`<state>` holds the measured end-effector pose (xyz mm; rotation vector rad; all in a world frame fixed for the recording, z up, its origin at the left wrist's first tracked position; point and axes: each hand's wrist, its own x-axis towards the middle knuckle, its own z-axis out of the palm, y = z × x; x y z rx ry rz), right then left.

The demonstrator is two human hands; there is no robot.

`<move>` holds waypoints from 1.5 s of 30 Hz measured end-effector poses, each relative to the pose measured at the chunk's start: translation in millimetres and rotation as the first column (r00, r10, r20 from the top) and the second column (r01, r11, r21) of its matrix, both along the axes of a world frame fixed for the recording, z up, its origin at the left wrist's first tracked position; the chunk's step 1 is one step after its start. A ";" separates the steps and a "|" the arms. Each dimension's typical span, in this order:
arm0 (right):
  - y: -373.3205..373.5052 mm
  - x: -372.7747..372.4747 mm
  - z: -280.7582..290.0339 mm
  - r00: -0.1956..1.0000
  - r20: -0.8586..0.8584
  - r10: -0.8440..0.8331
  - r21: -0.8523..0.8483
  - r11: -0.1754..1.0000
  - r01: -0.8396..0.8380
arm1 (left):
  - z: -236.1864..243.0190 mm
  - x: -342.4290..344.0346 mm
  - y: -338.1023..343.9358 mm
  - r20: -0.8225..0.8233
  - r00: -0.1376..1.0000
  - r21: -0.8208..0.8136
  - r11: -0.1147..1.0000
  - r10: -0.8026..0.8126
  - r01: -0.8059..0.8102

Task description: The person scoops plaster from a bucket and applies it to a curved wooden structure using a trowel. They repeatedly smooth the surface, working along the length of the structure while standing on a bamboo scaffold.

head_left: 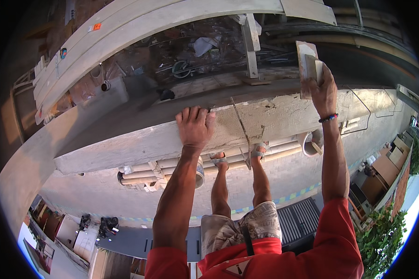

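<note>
My right hand [324, 90] is closed round the handle of a plastering float [307, 60], a flat rectangular board with pale smears on its face. The float is tilted up at the far edge of a long concrete ledge [274, 114]; whether it touches the ledge I cannot tell. My left hand [195, 126] grips the ledge's far edge, its fingers bent over the top and its thumb to the right. Beside it the surface looks darker and damp, with rough plaster towards the right. A thin rod [241, 121] crosses the ledge between my hands.
Below the ledge, my sandalled feet [260, 149] stand near bamboo poles [284, 153] and a round bucket-like container [308, 145]. Bent wire [368, 111] sticks out at the right. Beyond the ledge are a wooden post [251, 51], pale planks [172, 21] and scattered debris [205, 45] lower down.
</note>
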<state>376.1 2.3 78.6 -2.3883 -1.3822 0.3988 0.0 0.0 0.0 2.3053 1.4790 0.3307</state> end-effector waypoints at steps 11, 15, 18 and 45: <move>-87.5 -179.0 -11.6 0.987 -0.156 0.031 -0.097 0.994 -0.047 | 6.7 4.3 5.8 -0.066 0.997 -0.026 0.999 -0.026 0.024; -93.8 -149.9 -20.5 0.994 -0.079 -0.069 -0.077 0.995 0.063 | 4.4 7.5 2.7 -0.065 0.997 0.009 1.000 -0.028 0.029; -94.0 -109.6 -13.6 0.980 0.003 -0.200 -0.096 0.975 0.200 | 2.2 4.8 1.5 -0.059 0.998 0.014 1.000 -0.027 0.028; -172.0 138.5 -13.2 0.855 -0.062 -0.514 -0.084 0.857 0.509 | -4.2 5.7 -0.8 -0.115 0.992 0.084 0.994 -0.059 0.069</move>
